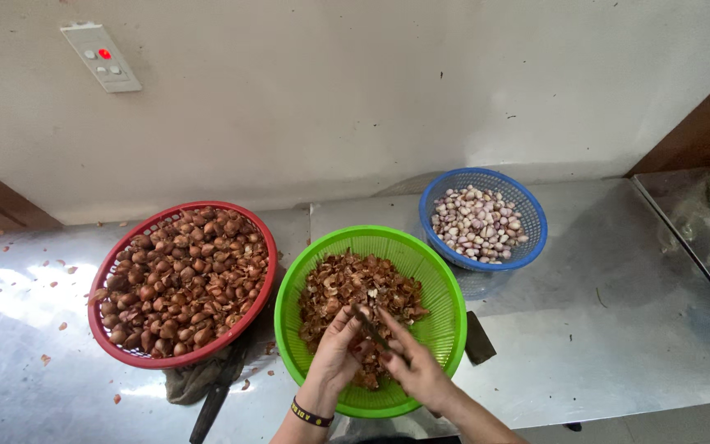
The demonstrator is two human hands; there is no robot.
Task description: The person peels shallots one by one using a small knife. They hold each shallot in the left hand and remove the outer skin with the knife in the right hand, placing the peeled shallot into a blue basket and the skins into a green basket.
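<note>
The head view looks down on a dull, scuffed steel counter [618,329] carrying three round perforated plastic baskets, with both hands meeting over the middle one. The left hand [337,349], a black band at its wrist, curls its fingers [347,322] narrowly around a small shallot [363,345], reddish and mostly hidden between the palms, so its state of peeling is hard to judge. The right hand [417,370] pinches a slim dark knife [369,327], its fingers [392,329] close together and the blade slanting up past the left fingertips. Right beneath the fingers sits the green basket [445,325], its ribbed wall bright and glossy, holding a loose heap of papery brown skins [355,288], flaky and curled. Left of the fingers, touching the green rim, the red basket [112,267] is filled nearly to the brim with unpeeled shallots [186,275], rounded, glossy and dark red-brown. Beyond the fingers and to the right, the blue basket [527,214] holds a shallower layer of peeled bulbs [477,222], smooth and pale pink-white. A dark cloth [195,382] lies crumpled below the red basket, and scraps of skin dot the counter at far left. Behind all this rises a stained plaster wall [371,90] bearing one grey switch plate [102,56] with a red light.
</note>
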